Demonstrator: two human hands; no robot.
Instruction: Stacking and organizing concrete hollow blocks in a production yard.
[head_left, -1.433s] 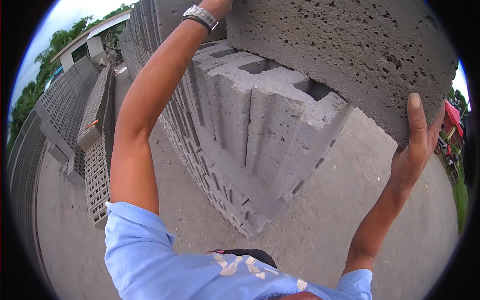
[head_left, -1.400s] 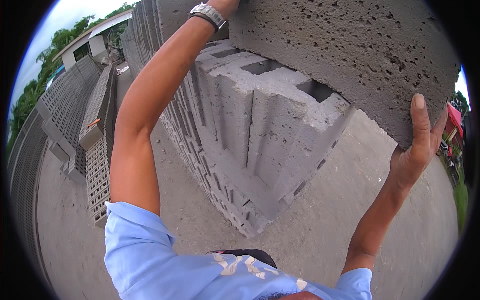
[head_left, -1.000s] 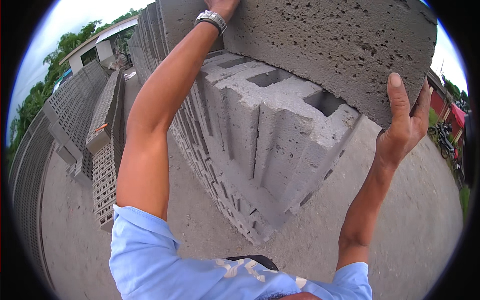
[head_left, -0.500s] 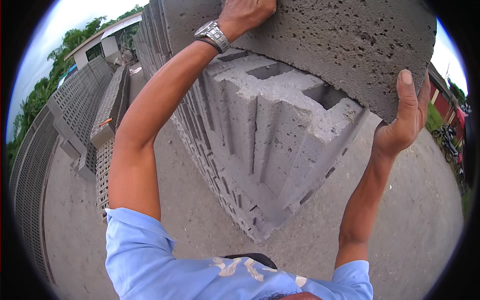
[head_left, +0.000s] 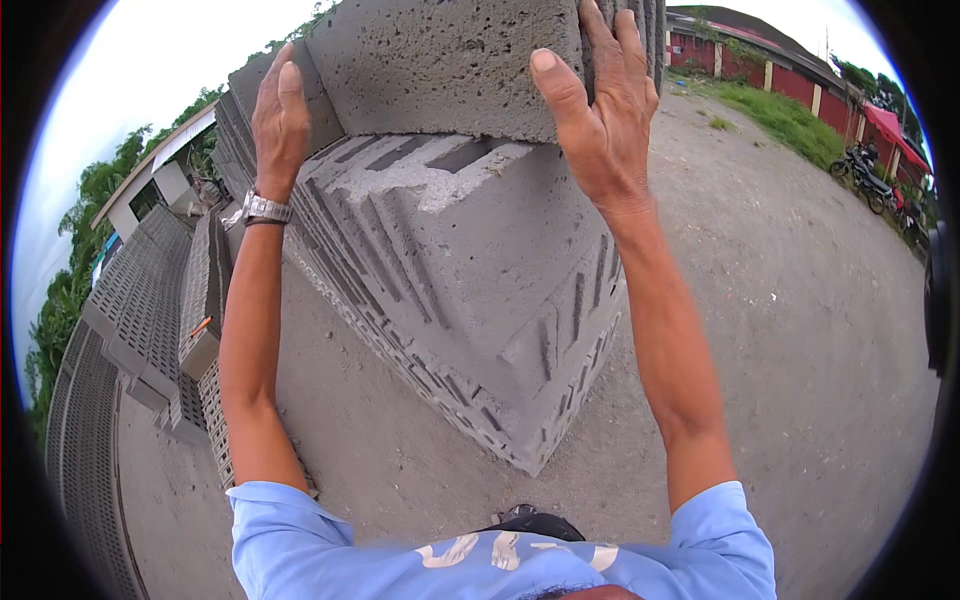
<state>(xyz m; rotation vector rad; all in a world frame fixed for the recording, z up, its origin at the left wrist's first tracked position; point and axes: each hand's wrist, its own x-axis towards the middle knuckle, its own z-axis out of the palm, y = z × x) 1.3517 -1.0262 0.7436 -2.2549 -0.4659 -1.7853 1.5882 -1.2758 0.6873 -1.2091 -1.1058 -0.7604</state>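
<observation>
A rough grey concrete block [head_left: 440, 75] stands on edge on the top course of a tall stack of hollow concrete blocks [head_left: 450, 260]. Against its right end lies my right hand [head_left: 605, 125], fingers stretched upward and thumb over the near face. My left hand [head_left: 280, 120], wearing a metal watch [head_left: 266, 208], is flat with straight fingers beside another block [head_left: 318, 100] on the left. Whether its palm touches that block is hard to tell. Hollow cores show in the course just below the upright block.
More walls of stacked blocks [head_left: 150, 290] line the left side, an orange object [head_left: 201, 326] lying on one. Concrete ground [head_left: 800, 400] spreads to the right. Parked motorcycles [head_left: 865, 180], a red canopy [head_left: 890, 130] and a red-panelled wall [head_left: 740, 70] stand farther off.
The block has gone from tilted and raised to seated on the stack. My left hand has let go of its top and moved left; my right hand remains at its right end.
</observation>
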